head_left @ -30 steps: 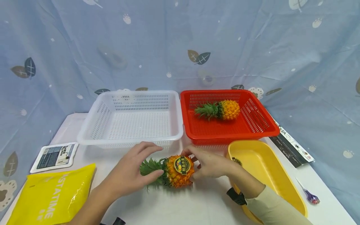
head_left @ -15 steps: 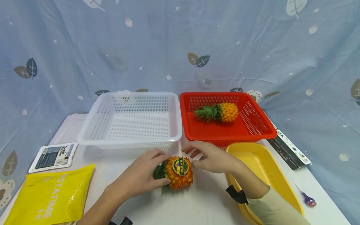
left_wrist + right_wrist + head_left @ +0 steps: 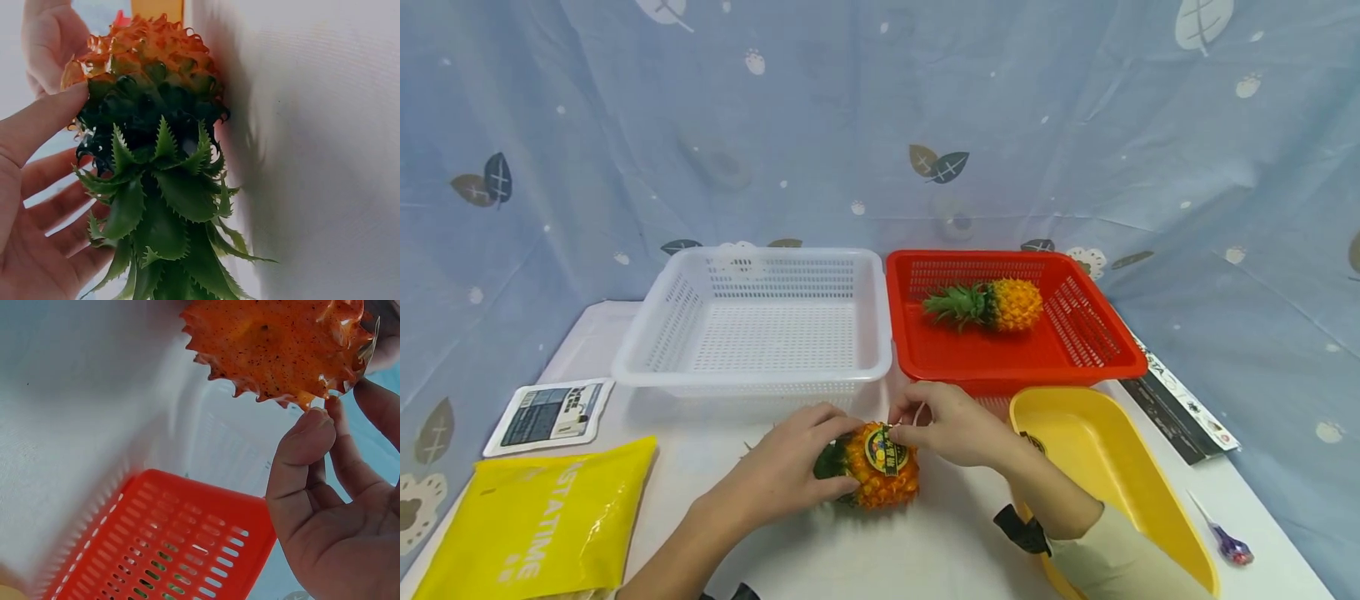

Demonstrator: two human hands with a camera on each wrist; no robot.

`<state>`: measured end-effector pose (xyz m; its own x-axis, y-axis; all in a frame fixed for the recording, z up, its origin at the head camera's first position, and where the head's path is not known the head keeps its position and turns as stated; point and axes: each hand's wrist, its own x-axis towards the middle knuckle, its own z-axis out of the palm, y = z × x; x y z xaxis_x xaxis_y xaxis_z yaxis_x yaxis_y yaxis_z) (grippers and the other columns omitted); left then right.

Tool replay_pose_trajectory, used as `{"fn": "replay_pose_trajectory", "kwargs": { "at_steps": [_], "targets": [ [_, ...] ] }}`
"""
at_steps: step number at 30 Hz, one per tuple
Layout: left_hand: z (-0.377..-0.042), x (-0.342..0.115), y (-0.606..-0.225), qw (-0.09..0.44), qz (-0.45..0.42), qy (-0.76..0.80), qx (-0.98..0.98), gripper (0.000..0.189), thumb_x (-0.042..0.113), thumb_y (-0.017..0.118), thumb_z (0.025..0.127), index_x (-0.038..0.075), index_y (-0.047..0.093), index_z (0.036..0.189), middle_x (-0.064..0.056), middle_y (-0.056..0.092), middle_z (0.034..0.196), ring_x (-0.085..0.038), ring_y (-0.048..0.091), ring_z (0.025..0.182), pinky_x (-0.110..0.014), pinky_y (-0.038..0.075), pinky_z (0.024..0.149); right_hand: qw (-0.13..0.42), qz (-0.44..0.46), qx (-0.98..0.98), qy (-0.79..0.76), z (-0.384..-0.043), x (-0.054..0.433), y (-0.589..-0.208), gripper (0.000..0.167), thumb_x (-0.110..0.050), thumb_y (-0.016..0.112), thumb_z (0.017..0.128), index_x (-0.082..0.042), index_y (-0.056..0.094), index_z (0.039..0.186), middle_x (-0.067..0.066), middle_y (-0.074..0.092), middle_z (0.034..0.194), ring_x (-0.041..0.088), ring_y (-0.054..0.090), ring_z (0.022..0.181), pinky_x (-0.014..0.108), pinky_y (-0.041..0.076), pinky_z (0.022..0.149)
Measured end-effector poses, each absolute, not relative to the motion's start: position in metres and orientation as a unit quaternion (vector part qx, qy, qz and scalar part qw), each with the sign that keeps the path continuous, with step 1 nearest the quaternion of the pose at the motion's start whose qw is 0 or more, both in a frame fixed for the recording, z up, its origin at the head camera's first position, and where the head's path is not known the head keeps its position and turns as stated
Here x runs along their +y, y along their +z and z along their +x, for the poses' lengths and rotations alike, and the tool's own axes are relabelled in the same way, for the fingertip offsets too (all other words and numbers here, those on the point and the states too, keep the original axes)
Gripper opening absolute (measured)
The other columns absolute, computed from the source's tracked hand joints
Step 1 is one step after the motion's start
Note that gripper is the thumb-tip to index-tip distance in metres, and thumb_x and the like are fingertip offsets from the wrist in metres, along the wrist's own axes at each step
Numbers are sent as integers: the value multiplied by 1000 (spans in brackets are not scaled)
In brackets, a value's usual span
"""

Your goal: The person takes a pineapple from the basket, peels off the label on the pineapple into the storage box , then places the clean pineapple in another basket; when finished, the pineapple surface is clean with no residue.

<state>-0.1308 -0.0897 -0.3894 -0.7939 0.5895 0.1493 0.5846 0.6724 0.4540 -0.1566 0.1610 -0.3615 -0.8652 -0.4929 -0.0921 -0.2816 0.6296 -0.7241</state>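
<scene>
A small orange pineapple [image 3: 883, 483] with a green leafy crown [image 3: 181, 212] lies on its side on the white table. My left hand [image 3: 786, 462] holds it around the crown end; the thumb [image 3: 47, 119] presses on the fruit's side and the other fingers pass behind the leaves. A round black-and-gold sticker [image 3: 877, 450] sits on top of the fruit. My right hand [image 3: 951, 425] pinches at the sticker's upper right edge with thumb and forefinger. The right wrist view has these fingertips right at the fruit's spiky rim, beside the sticker's thin edge [image 3: 374, 347].
Behind stand a white basket [image 3: 752, 379] and a red basket [image 3: 970, 362] with another pineapple [image 3: 1015, 304] inside. A yellow tray [image 3: 1090, 450] is at right, near a black-and-white box [image 3: 1180, 408] and a lollipop [image 3: 1228, 543]. At left lie a yellow packet [image 3: 550, 517] and a white-framed packet [image 3: 553, 417].
My left hand has moved right and taken hold of the pineapple's crown end. My right hand let go of the fruit's right end, lifted off, and came back to the sticker's edge.
</scene>
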Motion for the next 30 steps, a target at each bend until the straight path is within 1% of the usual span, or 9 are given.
{"fn": "replay_pose_trajectory", "kwargs": {
  "at_steps": [4, 10, 13, 17, 23, 27, 30],
  "targets": [
    [-130, -89, -390, 5, 324, 250, 912, 55, 33, 88, 82, 16, 68, 130, 4, 66, 120, -16, 63, 110, -42, 57, 97, 146, -215, 885, -385, -156, 162, -362, 7, -16, 76, 94, -16, 68, 93, -2, 63, 84, 23, 59, 82, 26, 53, 66],
    [-130, -88, -388, 7, 325, 251, 912, 48, 31, 88, 82, 18, 69, 124, 5, 65, 120, -16, 64, 112, -43, 57, 99, 154, -224, 873, -406, -156, 163, -358, 7, -11, 73, 95, -13, 67, 91, -1, 63, 84, 18, 59, 81, 26, 53, 71],
    [-129, -89, -386, 10, 323, 251, 913, 48, 29, 88, 83, 18, 68, 125, 5, 65, 122, -17, 64, 113, -43, 57, 99, 167, -220, 863, -423, -157, 165, -354, 6, -13, 73, 95, -12, 68, 92, 1, 64, 82, 17, 59, 77, 27, 54, 67],
    [-129, -88, -386, 17, 315, 251, 915, 48, 29, 88, 82, 18, 68, 125, 5, 65, 122, -17, 63, 113, -43, 57, 100, 190, -215, 841, -459, -159, 171, -350, 7, -15, 72, 96, -10, 68, 95, 4, 64, 80, 20, 60, 72, 31, 57, 62],
    [-130, -88, -386, 17, 317, 252, 914, 47, 28, 88, 82, 18, 68, 123, 5, 64, 120, -15, 63, 110, -42, 57, 98, 231, -200, 807, -506, -160, 189, -341, 13, -16, 70, 97, -5, 66, 99, 9, 67, 85, 24, 65, 73, 34, 60, 70],
    [-130, -89, -385, 11, 320, 249, 914, 43, 27, 87, 82, 19, 68, 119, 5, 64, 119, -15, 64, 109, -42, 58, 97, 249, -189, 799, -514, -160, 205, -330, 15, -17, 69, 98, -4, 66, 102, 11, 68, 88, 27, 68, 76, 38, 62, 76],
    [-130, -89, -385, 12, 319, 251, 914, 41, 26, 87, 82, 18, 68, 118, 5, 64, 119, -15, 64, 109, -43, 58, 96, 258, -185, 797, -513, -161, 219, -324, 15, -17, 69, 99, -3, 65, 104, 13, 67, 88, 30, 70, 76, 42, 63, 77]
  ]
}}
